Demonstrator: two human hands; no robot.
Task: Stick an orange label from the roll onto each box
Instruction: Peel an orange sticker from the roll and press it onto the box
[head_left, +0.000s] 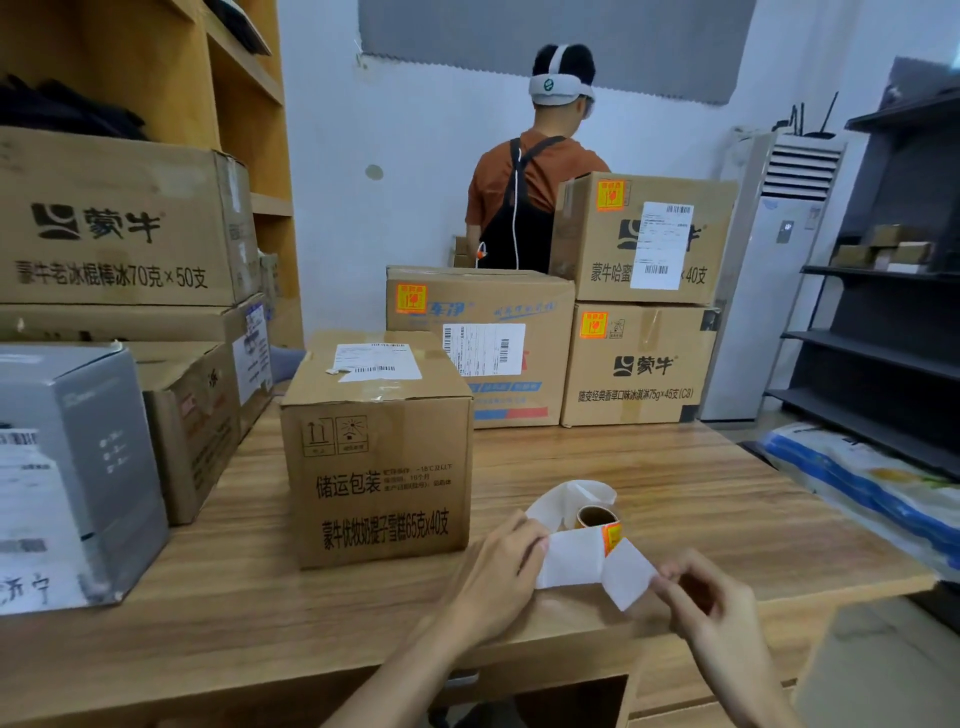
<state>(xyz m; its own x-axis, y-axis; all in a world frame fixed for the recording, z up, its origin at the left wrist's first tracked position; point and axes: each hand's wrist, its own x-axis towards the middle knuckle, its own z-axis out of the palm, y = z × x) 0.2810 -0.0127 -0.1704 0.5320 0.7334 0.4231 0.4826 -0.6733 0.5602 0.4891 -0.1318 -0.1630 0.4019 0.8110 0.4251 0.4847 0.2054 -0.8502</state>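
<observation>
Two hands hold the strip (571, 558) of a label roll (597, 517) over a wooden table (675, 467).
The left hand (498, 561) pinches the strip's left part; the right hand (711, 608) pinches its loose end. An orange label (612, 535) shows by the roll, right of the near box (379, 467).

Only 1 view is given, taken by a wide-angle camera worn on the head. It is aimed forward and slightly down from the near edge of the wooden table (649, 467). The left hand (498, 577) and right hand (711, 608) are caught close to the lens, low and right of centre, with the label strip (571, 558) pinched between them. The nearest box (379, 467) is framed just beyond, mid-frame. The stacked boxes (644, 312) and a person's back (519, 208) are seen at the far side. Shelving is taken in at the left and right edges, bowed by the lens.
</observation>
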